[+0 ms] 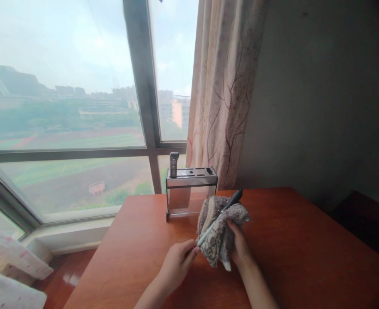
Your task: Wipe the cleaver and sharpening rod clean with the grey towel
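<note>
Lower center of frame: right hand [239,249] is cupping a grey cloth [219,234] around a knife [219,214] to shield skin, left hand [176,264] is pinching its blade tip steady, knife block [191,191] behind on table [305,249].

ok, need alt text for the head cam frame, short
Two bare hands over a reddish wooden table: the left hand pinches the tip of a black-handled knife, and the right hand holds a grey patterned cloth against its blade. Behind them a knife block with one knife in it stands by a large window and curtain.
</note>
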A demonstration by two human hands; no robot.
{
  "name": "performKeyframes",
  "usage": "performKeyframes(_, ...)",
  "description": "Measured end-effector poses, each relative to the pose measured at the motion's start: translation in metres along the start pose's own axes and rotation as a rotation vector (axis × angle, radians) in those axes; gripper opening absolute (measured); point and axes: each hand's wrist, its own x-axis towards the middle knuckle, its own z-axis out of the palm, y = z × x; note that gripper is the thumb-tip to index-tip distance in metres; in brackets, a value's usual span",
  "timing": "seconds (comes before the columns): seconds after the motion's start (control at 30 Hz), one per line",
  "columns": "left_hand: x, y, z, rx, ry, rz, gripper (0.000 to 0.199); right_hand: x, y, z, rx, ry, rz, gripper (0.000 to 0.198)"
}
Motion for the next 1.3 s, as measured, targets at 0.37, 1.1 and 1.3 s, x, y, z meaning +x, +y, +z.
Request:
performKeyframes(0.37,0.004,-0.011,-0.012,0.106,-0.111,0.051,0.043,0.001,0.006,-0.006,0.126,-0.083,0.188,0.036)
performKeyframes(1.1,0.006,-0.016,-0.026,0.02,0.014,-0.035,0.046,0.0,0.0,-0.02,0.134,-0.109,0.188,0.018)
performKeyframes(1.3,0.007,-0.023,-0.024,0.112,0.074,0.016,0.045,0.0,0.005,-0.02,0.105,-0.12,0.154,0.02)
